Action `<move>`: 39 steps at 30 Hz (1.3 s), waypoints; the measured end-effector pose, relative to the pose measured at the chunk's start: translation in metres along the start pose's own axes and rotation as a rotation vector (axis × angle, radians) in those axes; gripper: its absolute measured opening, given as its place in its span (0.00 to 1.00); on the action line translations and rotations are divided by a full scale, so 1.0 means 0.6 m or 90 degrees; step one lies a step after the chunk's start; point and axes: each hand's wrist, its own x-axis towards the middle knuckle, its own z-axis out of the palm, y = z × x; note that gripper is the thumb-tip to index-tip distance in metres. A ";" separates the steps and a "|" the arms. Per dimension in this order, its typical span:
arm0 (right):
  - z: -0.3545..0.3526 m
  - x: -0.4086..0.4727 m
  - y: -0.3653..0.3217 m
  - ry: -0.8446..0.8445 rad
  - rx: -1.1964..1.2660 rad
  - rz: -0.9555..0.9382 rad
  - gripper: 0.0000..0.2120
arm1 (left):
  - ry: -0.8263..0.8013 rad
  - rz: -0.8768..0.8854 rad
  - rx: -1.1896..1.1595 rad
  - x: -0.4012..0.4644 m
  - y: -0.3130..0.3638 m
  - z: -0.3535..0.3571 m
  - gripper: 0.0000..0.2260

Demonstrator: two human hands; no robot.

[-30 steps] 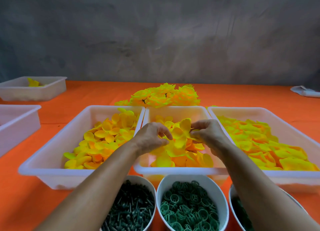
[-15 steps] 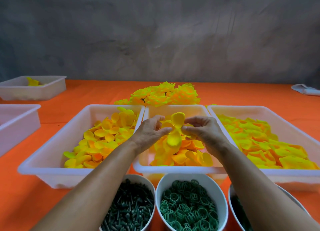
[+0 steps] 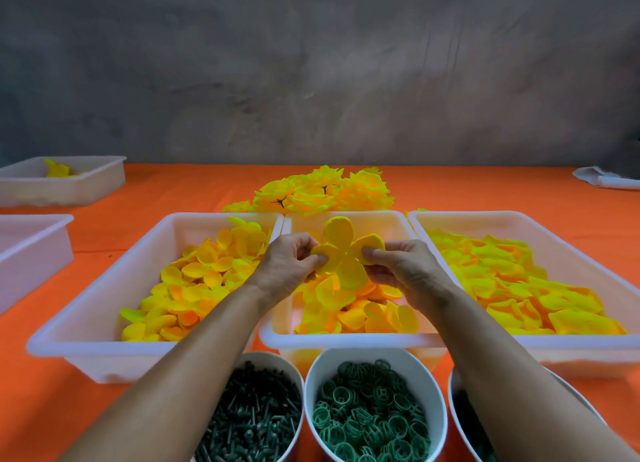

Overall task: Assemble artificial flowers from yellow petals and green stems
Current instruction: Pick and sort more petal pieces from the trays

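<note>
A: What are your hands doing at this moment?

B: Your left hand (image 3: 294, 264) and your right hand (image 3: 398, 271) are both pinching the same yellow four-lobed fabric petal piece (image 3: 344, 253). Each hand is holding one side lobe between thumb and fingers. You are holding it up above the middle white plastic tray (image 3: 346, 340), which is full of loose yellow petals.

A: Which way is the piece lying?

B: It is standing almost flat toward you, with one lobe pointing up and one pointing down. Its small centre hole is sitting between your two hands, about equally near to each.

A: Where are the stems?

B: The white bowl of dark green plastic stems (image 3: 256, 416) is sitting on the orange desk (image 3: 41, 409), below your left forearm and nearer to you than the petal. I am judging that the left hand is the nearer one for reaching down to it, while the right hand is keeping the petal with the hole facing you.
</note>
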 end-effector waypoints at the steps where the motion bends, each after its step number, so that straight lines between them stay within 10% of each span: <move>1: -0.001 0.000 0.000 0.012 -0.012 -0.012 0.03 | -0.009 0.002 0.007 0.000 0.000 0.001 0.06; 14: 0.005 -0.008 0.005 0.012 -0.128 -0.102 0.09 | -0.040 0.013 0.031 -0.004 0.000 -0.003 0.15; 21: 0.008 -0.009 0.001 0.080 -0.122 -0.181 0.08 | 0.115 0.099 0.107 -0.007 0.009 -0.006 0.14; 29: 0.026 -0.015 0.000 0.163 -0.409 -0.424 0.25 | -0.076 0.090 0.051 -0.014 0.014 0.002 0.21; 39: 0.033 -0.019 0.004 0.082 -0.438 -0.505 0.19 | -0.063 0.032 -0.075 -0.016 0.021 -0.008 0.17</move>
